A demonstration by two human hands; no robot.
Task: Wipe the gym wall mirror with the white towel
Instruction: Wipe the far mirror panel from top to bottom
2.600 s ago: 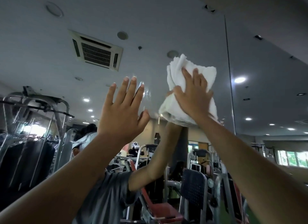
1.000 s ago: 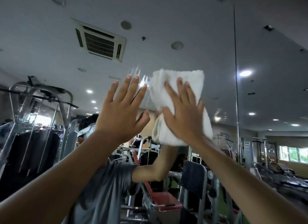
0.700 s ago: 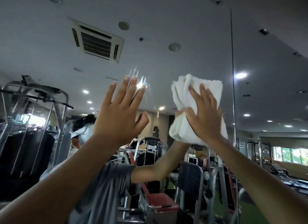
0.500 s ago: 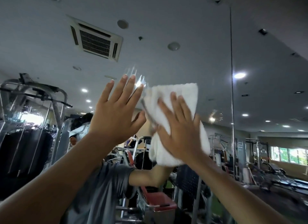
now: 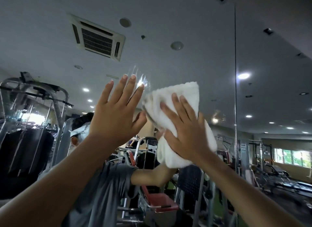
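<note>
The mirror (image 5: 194,20) shows smears (image 5: 142,79) at 12 o'clock of our left hand (image 5: 114,118), so we judge the wiping unfinished. The white towel (image 5: 179,95) has swept back from the seam (image 5: 235,91) to 3 o'clock of that hand. Our right hand (image 5: 187,130) presses it with straight fingers, and our left hand stays flat, grasping nothing.
</note>
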